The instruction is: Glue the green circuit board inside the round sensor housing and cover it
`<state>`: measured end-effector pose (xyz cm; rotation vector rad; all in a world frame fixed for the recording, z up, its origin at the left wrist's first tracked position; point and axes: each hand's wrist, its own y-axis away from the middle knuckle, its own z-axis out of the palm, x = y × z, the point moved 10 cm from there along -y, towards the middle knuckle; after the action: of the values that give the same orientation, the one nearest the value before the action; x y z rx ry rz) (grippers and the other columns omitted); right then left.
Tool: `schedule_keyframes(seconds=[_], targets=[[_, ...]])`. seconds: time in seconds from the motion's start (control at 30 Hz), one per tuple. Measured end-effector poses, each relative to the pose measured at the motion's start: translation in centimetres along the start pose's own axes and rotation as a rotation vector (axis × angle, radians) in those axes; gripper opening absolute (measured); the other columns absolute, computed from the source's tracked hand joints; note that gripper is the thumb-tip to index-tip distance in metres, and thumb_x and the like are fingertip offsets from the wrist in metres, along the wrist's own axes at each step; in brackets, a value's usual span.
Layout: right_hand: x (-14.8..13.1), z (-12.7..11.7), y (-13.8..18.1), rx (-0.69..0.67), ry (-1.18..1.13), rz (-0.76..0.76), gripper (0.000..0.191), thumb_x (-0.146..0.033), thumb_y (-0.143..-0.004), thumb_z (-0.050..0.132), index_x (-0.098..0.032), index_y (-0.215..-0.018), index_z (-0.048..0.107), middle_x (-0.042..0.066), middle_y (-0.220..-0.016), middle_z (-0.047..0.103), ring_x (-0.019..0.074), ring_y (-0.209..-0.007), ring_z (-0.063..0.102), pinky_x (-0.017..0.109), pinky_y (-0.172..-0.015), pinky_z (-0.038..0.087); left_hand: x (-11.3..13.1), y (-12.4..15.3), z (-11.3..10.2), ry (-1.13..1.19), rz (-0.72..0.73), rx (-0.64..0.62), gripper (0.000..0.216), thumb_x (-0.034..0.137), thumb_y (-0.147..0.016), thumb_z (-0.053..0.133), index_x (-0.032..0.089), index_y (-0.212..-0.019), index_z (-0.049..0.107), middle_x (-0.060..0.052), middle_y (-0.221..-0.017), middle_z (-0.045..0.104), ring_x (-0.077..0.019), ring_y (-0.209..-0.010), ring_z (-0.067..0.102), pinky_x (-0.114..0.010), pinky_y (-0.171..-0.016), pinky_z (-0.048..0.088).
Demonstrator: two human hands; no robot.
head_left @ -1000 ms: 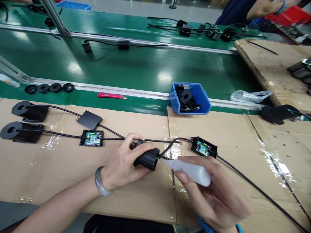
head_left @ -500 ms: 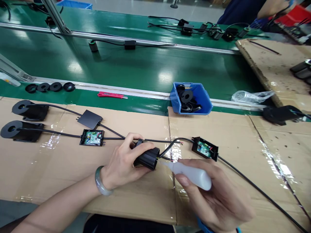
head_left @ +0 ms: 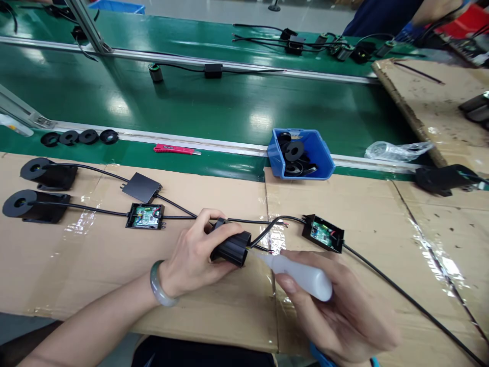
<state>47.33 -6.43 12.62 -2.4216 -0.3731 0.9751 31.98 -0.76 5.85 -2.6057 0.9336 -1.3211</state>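
My left hand (head_left: 193, 255) is closed around a black plastic housing (head_left: 231, 248) held just above the cardboard. A black cable (head_left: 267, 229) leaves its open end and runs to a small open box with a green circuit board (head_left: 323, 233). My right hand (head_left: 340, 311) grips a white squeeze bottle (head_left: 301, 275); its thin nozzle points left, with the tip just right of the housing's open end. A green bangle sits on my left wrist.
Two more cabled units with black ring parts (head_left: 36, 206) and an open board box (head_left: 145, 215) lie at left. A blue bin of black rings (head_left: 300, 153), a red cutter (head_left: 175, 149) and loose rings (head_left: 80, 136) line the green conveyor (head_left: 191, 102). Another person's sleeve (head_left: 378, 15) shows at the far right.
The bottle's nozzle tip has drawn slightly back to the right from the housing's opening. On the far belt a cabled unit has drifted right. My left hand has kept still.
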Motion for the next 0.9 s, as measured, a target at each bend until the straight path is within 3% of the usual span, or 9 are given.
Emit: schedule_keyframes(seconds=[0.23,0.43,0.7,0.9], targets=[[0.0,-0.2,-0.2,0.025,-0.051,0.018,0.013,-0.016,-0.088,0.066,-0.019,-0.101,0.063,0.003,-0.08,0.068,0.0145,-0.063,0.063,0.025,-0.049,0.051,0.1,0.1,0.0,0.007,0.007,0.004,0.044,0.021,-0.082,0.072,0.024,-0.123,0.059,-0.01,-0.119,0.05,-0.0238,-0.094,0.063,-0.04,-0.076,0.06],[-0.1,-0.2,0.0,0.065,0.01,-0.043,0.022,-0.013,-0.087,0.068,-0.016,-0.108,0.062,0.005,-0.086,0.068,0.0138,-0.066,0.062,0.025,-0.051,0.05,0.2,0.1,0.0,-0.003,0.018,0.015,0.04,0.022,-0.084,0.07,0.023,-0.122,0.059,-0.01,-0.118,0.051,-0.0232,-0.092,0.064,-0.04,-0.074,0.06],[0.8,0.0,0.1,0.024,-0.092,0.073,0.01,-0.02,-0.09,0.064,-0.021,-0.1,0.062,0.001,-0.078,0.066,0.012,-0.056,0.058,0.026,-0.044,0.045,0.1,0.0,0.0,0.001,0.033,0.022,0.042,0.022,-0.083,0.07,0.023,-0.123,0.058,-0.011,-0.119,0.05,-0.024,-0.094,0.063,-0.039,-0.074,0.059],[0.8,-0.3,0.4,0.071,-0.004,0.042,0.017,-0.017,-0.088,0.066,-0.021,-0.104,0.063,0.002,-0.081,0.068,0.0138,-0.059,0.06,0.027,-0.047,0.047,0.3,0.1,-0.1,-0.023,0.036,0.028,0.042,0.02,-0.082,0.072,0.024,-0.122,0.059,-0.01,-0.118,0.05,-0.0239,-0.093,0.063,-0.039,-0.072,0.059]])
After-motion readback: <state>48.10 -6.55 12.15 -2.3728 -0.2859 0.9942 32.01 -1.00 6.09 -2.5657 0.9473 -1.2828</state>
